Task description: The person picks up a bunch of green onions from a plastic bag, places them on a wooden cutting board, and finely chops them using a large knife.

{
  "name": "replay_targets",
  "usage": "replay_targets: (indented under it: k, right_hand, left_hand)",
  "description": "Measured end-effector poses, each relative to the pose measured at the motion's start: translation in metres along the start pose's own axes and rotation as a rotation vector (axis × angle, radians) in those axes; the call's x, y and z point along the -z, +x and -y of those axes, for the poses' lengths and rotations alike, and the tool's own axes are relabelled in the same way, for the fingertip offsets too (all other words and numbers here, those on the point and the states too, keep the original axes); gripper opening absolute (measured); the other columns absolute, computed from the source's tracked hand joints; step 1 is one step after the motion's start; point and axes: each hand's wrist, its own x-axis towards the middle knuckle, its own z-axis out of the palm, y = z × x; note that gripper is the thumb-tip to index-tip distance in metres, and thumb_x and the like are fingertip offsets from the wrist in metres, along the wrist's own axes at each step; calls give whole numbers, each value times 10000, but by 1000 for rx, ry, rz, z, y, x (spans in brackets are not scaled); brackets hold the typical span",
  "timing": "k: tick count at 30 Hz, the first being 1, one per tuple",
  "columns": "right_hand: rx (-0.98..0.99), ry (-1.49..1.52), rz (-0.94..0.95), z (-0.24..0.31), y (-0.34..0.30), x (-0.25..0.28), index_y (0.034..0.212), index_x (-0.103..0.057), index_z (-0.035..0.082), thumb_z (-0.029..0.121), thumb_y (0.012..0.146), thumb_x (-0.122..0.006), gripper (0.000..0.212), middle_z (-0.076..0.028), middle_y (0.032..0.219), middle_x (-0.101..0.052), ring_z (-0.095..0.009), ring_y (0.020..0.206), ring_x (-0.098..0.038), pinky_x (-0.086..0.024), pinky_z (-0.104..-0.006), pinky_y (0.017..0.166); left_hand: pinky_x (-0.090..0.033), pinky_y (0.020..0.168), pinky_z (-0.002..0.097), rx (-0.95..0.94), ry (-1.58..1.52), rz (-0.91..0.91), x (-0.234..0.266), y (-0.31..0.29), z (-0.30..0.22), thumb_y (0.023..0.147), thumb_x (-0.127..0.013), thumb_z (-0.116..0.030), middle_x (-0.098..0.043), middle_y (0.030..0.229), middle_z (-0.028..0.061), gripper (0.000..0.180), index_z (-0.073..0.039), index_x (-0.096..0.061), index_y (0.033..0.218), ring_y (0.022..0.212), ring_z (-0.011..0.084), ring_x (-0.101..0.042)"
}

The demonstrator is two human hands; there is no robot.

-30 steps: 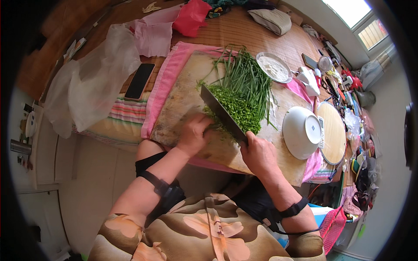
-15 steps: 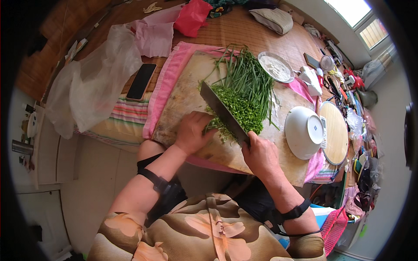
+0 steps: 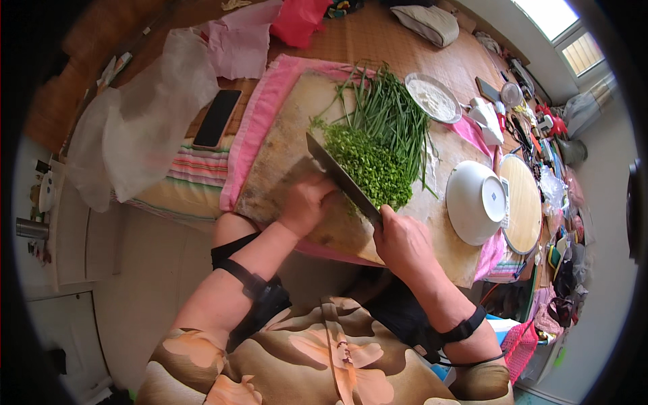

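My right hand (image 3: 407,237) is closed round the handle of a broad-bladed kitchen knife (image 3: 343,178). The blade slants up and to the left along the near-left edge of a pile of chopped green chives (image 3: 373,169). Beside the blade's left side is my left hand (image 3: 307,202), low over the board, its fingers blurred and partly hidden by the knife. Long uncut chives (image 3: 388,108) lie behind the chopped pile. All of this rests on a worn cutting board (image 3: 270,162), which lies on a pink towel (image 3: 244,145).
At the board's right stand an upturned white bowl (image 3: 469,202) and a dish of white powder (image 3: 432,98). A round wooden board (image 3: 522,206) and clutter lie farther right. On the left are a phone (image 3: 217,119) and a clear plastic bag (image 3: 145,128).
My left hand has drawn in its fingers and shifted slightly, blurring with motion. The knife stays in my right hand, its blade still beside the chopped pile. The whole view has shifted a little.
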Motion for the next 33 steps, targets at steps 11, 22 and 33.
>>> replay_targets:
  k: [11, 22, 33]
  right_hand:
    - [-39, 76, -145, -10, 2, -6, 865, -542, 60, 192, 844, -595, 144, -195, 645, -600, -395, 638, -605, -468, -500, 597]
    - [16, -50, 3, 4, 6, 0, 792, -512, 42, 89, 807, -535, 55, -190, 633, -612, -387, 611, -619, -470, -482, 558]
    - [13, 2, -84, -1, 4, 1, 836, -531, 50, 179, 833, -582, 139, -187, 646, -610, -394, 637, -611, -476, -496, 586]
  left_hand:
    - [-509, 716, 391, -6, -100, -62, -7, 4, -13, 686, -707, -45, -602, 931, 126, 217, -45, -604, 876, 838, 319, -613]
    - [-507, 719, 387, 4, -4, -20, -6, 1, -6, 697, -681, -19, -618, 857, 111, 104, -55, -642, 786, 845, 315, -605]
    - [-502, 725, 391, 32, -67, -144, -5, -5, -9, 682, -692, -13, -609, 871, 136, 137, -46, -662, 811, 832, 324, -608]
